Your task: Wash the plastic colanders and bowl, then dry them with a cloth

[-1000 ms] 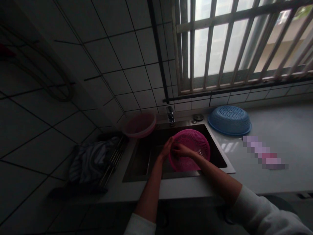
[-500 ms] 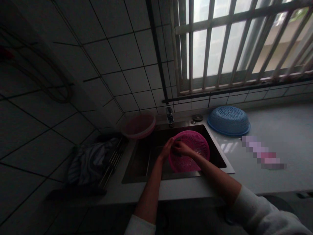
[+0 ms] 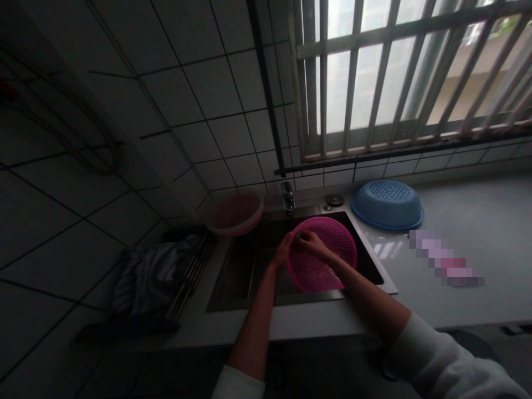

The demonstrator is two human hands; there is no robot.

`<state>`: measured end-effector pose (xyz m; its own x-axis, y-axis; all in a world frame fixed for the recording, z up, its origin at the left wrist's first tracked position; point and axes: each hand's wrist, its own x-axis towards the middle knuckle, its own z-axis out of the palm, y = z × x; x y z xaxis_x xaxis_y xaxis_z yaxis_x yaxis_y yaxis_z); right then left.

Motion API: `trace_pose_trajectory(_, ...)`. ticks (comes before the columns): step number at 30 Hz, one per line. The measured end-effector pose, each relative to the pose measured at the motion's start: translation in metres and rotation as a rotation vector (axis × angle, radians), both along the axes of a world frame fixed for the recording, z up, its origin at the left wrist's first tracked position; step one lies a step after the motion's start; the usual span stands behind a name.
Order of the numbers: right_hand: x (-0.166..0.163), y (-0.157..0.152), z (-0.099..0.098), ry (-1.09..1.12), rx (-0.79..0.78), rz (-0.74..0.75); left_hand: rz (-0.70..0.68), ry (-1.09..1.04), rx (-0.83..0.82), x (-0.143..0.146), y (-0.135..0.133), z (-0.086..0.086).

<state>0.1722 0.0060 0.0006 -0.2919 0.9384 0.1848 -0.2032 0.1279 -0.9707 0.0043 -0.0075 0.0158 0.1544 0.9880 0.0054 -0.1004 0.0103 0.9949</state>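
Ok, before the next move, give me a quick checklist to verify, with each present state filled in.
1. Pink basket inside the sink: ok.
2. Left hand at the basket's left rim: ok.
3. Right hand empty: cannot tell; its fingertips are too dark.
4. Tap off: cannot tell; too dim below the spout.
5. Blue basket outside the sink: ok, upside down on the counter to the right.
6. Sink's back-left corner unobstructed in view: not ok; the pale pink basin covers it.

bare forearms (image 3: 258, 315) extended forward, angled inward, left hand (image 3: 283, 252) close beside right hand (image 3: 310, 244), right hand curled
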Motion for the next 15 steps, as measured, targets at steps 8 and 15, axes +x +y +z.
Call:
trace_pose_trajectory(8, 0.000, 0.009, -0.008, -0.027, -0.014, -0.126, -0.010, 0.007, 0.038, 0.001, 0.000, 0.003)
trace_pose_trajectory(15, 0.008, 0.007, 0.001, 0.005, -0.029, -0.049, -0.002, 0.030, -0.091, -0.002, -0.006, 0.008)
